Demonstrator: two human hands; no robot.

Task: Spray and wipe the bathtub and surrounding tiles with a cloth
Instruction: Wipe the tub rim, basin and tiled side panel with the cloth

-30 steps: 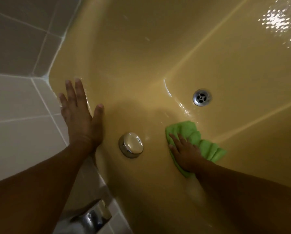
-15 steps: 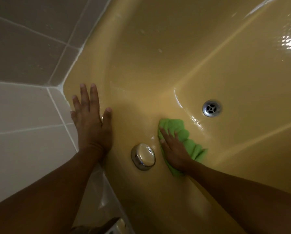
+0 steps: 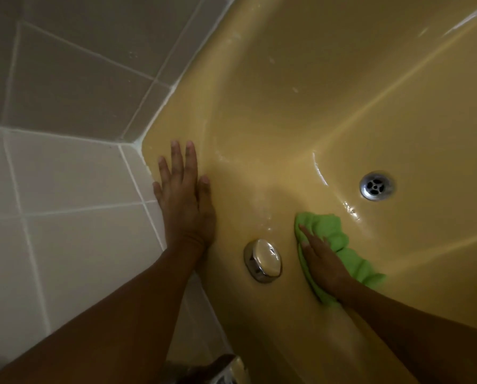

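The glossy yellow bathtub (image 3: 315, 106) fills the right and centre of the head view, and its end wall curves down into the floor. Matt grey-brown wall tiles (image 3: 79, 79) meet the tub rim at upper left. Pale off-white tiles (image 3: 65, 176) occupy the left side below them, and white grout lines and a white sealant bead run along the rim. The left forearm enters from the lower left. The left hand (image 3: 186, 209) lies flat on the tub rim beside the pale tiles, palm down. Its grip is open, the fingers are straight and slightly spread, and it holds nothing. The right forearm enters from the lower right. The right hand (image 3: 324, 264) presses flat on the crumpled bright green cloth (image 3: 331, 231). Its grip is also open, with the fingers extended on the fabric and not curled round it. The cloth lies against the tub's inner end wall, just right of the round chrome overflow cap (image 3: 263, 260) and apart from it. It sits below and left of the round chrome drain grate (image 3: 376, 185). Cloth folds extend past the hand toward the right. Wet streaks shine on the surface between the cloth and the drain. Part of a chrome tap fitting (image 3: 226, 370) shows at the bottom edge, mostly cut off.
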